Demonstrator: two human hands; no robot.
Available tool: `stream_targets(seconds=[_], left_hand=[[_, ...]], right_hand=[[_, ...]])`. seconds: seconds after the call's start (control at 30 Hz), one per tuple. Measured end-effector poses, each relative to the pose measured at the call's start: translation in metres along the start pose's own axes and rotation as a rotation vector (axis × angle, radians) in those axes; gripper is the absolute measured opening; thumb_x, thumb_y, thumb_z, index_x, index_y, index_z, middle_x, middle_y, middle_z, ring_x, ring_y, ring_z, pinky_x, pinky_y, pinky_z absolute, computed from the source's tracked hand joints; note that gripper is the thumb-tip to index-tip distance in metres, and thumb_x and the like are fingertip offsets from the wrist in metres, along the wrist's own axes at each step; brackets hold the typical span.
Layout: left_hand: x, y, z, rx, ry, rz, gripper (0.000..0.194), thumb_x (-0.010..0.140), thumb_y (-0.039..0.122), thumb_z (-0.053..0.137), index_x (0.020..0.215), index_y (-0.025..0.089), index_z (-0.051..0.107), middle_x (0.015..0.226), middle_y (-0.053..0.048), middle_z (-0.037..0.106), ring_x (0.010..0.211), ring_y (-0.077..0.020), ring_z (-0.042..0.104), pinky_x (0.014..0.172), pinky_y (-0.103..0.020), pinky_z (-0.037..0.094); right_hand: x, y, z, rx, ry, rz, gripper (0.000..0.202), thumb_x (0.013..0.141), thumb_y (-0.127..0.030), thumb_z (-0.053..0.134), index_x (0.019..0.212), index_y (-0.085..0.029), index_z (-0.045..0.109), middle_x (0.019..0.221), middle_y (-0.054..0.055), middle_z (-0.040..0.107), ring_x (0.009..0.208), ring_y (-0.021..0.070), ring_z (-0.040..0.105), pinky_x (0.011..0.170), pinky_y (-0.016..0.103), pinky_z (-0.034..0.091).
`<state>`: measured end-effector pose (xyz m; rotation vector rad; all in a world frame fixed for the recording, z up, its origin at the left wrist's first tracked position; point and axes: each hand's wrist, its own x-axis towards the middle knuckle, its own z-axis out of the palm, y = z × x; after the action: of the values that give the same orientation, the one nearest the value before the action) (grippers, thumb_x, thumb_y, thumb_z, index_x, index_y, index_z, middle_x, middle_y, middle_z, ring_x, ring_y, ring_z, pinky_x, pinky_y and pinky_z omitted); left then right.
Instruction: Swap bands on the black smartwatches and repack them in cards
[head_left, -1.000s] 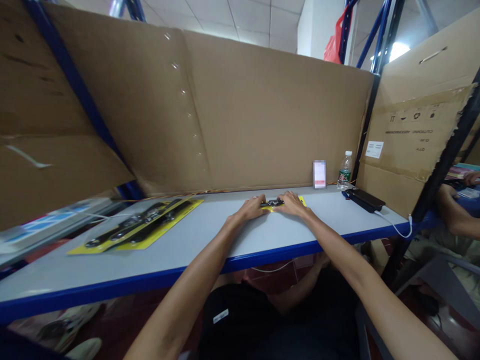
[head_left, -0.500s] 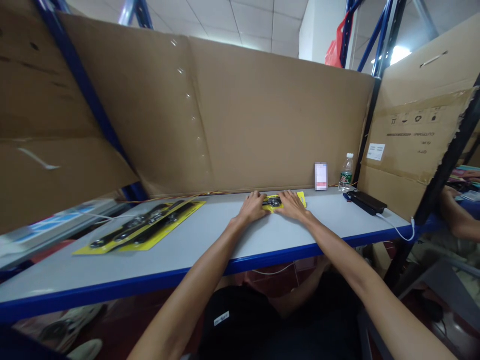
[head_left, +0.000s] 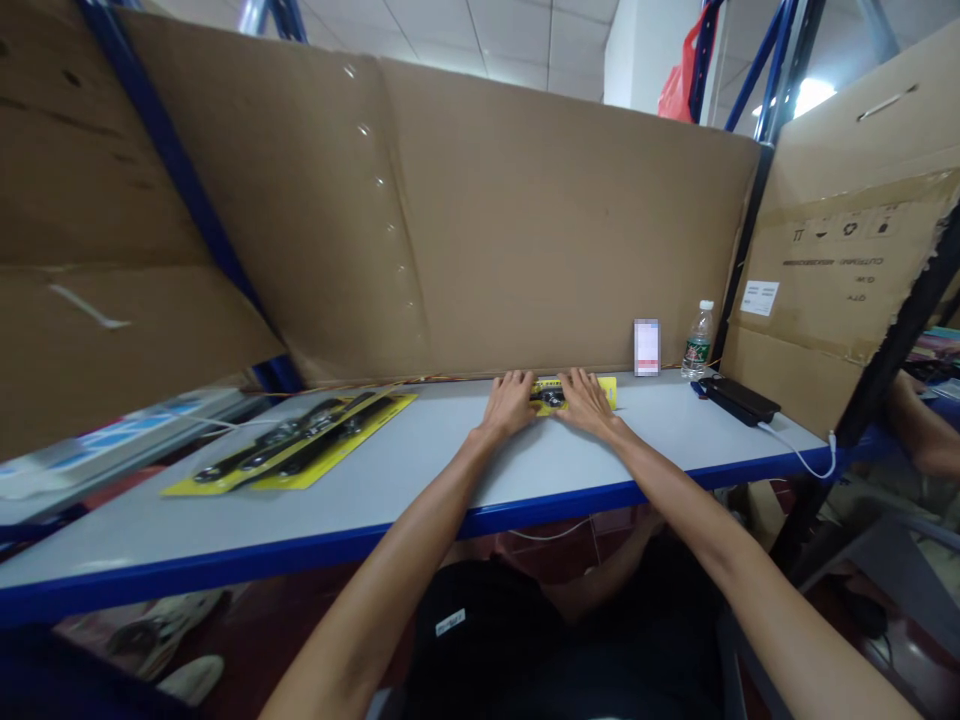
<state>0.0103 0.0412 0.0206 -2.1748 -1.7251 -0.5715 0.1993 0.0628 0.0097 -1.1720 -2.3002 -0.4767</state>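
Note:
A yellow package (head_left: pixel 552 397) with a dark item on it lies on the grey tabletop near the cardboard back wall. My left hand (head_left: pixel 511 402) rests over its left end, fingers spread and pointing away from me. My right hand (head_left: pixel 586 402) lies on its right part, fingers also apart, with a yellow end of the package showing beyond it. Both palms face down, and the middle of the package shows between them. Farther left on the table, several yellow packages (head_left: pixel 300 475) with long black items overlap each other.
A lit phone (head_left: pixel 647 348) stands against the back cardboard (head_left: pixel 525 230). Right of it are a water bottle (head_left: pixel 697 340) and a black device (head_left: pixel 739 400) with a white cable. A power strip (head_left: pixel 112 445) lies at the left. Another person's arm (head_left: pixel 922 425) shows at far right.
The camera view has shifted slightly. My fingers have moved a little on the yellow package, and both hands remain on it.

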Motion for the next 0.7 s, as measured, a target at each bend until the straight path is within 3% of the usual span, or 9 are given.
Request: stream_targets(seconds=[0.2,0.33,0.4,0.5,0.53,0.6,0.7], left_hand=[[0.000,0.004,-0.005,-0.014,0.008,-0.014,0.028,0.091,0.024,0.061,0.119,0.020,0.060,0.125,-0.016,0.065,0.122,-0.0342,0.056,0.100,-0.044,0.039],[-0.001,0.002,-0.006,-0.006,0.021,-0.021,0.029,0.091,0.024,0.061,0.119,0.020,0.061,0.125,-0.016,0.066,0.123,-0.0332,0.056,0.101,-0.044,0.038],[-0.001,-0.001,-0.005,0.010,0.017,-0.030,0.028,0.090,0.022,0.061,0.118,0.020,0.061,0.124,-0.016,0.066,0.123,-0.0330,0.056,0.101,-0.044,0.039],[-0.001,-0.006,-0.002,0.036,-0.041,-0.019,0.025,0.088,0.017,0.058,0.113,0.020,0.064,0.122,-0.016,0.066,0.121,-0.0331,0.057,0.099,-0.044,0.041],[-0.001,-0.008,-0.001,0.043,-0.065,-0.009,0.026,0.087,0.016,0.058,0.112,0.020,0.065,0.121,-0.016,0.066,0.121,-0.0333,0.057,0.098,-0.044,0.042],[-0.002,-0.009,0.001,0.059,-0.094,-0.001,0.030,0.085,0.015,0.058,0.114,0.019,0.067,0.122,-0.017,0.066,0.122,-0.0343,0.056,0.099,-0.045,0.043],[-0.003,-0.010,0.004,0.082,-0.092,-0.011,0.038,0.084,0.017,0.059,0.122,0.016,0.065,0.128,-0.021,0.063,0.126,-0.0363,0.055,0.102,-0.048,0.044]], right_hand=[[-0.001,-0.004,-0.001,0.032,-0.004,-0.009,0.052,0.090,-0.036,0.074,0.135,-0.013,0.060,0.131,0.020,0.061,0.123,0.0338,0.053,0.106,0.048,0.039],[0.005,0.010,-0.002,0.189,0.008,-0.026,0.051,0.088,-0.027,0.072,0.138,-0.018,0.062,0.132,0.014,0.064,0.125,0.0295,0.055,0.109,0.045,0.039],[0.009,0.025,-0.005,0.305,0.092,0.061,0.044,0.090,-0.024,0.067,0.134,-0.021,0.066,0.129,0.011,0.067,0.123,0.0266,0.058,0.108,0.042,0.042],[0.011,0.051,-0.011,0.404,0.241,0.357,0.034,0.098,-0.022,0.052,0.126,-0.020,0.071,0.124,0.010,0.072,0.116,0.0228,0.065,0.102,0.035,0.047],[0.010,0.058,-0.012,0.401,0.222,0.480,0.034,0.100,-0.024,0.047,0.123,-0.019,0.073,0.120,0.010,0.074,0.113,0.0223,0.067,0.099,0.033,0.049],[0.007,0.068,-0.011,0.349,0.060,0.696,0.034,0.103,-0.030,0.047,0.118,-0.019,0.076,0.115,0.011,0.076,0.109,0.0235,0.070,0.092,0.031,0.051],[0.003,0.071,-0.006,0.245,-0.210,0.796,0.031,0.099,-0.039,0.058,0.112,-0.019,0.078,0.119,0.015,0.076,0.112,0.0274,0.071,0.087,0.031,0.052]])
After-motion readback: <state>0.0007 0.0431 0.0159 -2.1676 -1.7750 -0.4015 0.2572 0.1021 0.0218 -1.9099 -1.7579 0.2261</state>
